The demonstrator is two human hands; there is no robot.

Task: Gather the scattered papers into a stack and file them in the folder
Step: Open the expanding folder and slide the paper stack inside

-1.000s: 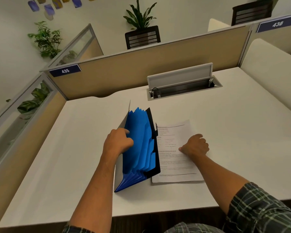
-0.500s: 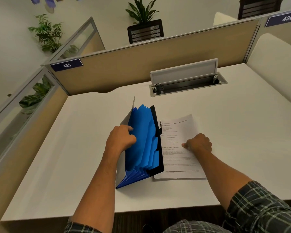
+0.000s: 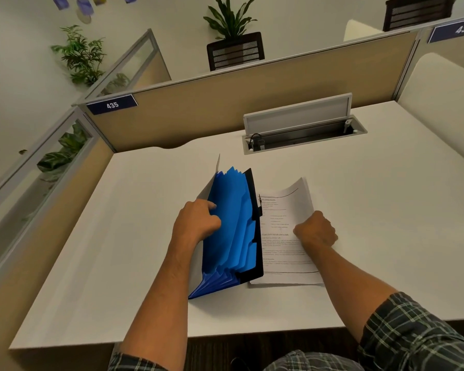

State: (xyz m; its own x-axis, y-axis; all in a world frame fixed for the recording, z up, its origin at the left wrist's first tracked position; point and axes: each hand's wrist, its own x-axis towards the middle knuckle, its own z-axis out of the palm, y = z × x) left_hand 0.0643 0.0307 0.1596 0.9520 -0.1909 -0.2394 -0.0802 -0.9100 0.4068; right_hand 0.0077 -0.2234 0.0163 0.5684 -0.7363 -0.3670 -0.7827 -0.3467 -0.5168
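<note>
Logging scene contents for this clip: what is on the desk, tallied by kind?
Expanding folder, blue, held open by the left hand: 1
Paper stack, gripped by the right hand: 1
Cable tray with raised lid, set into the desk: 1
Total: 3

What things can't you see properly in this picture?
Head view only:
- Papers: print too small to read; left edge hidden behind the folder.
- Left hand: fingertips hidden inside the folder.
- Right hand: fingertips tucked under, hidden by its own knuckles.
- Folder pockets: contents hidden by blue dividers.
</note>
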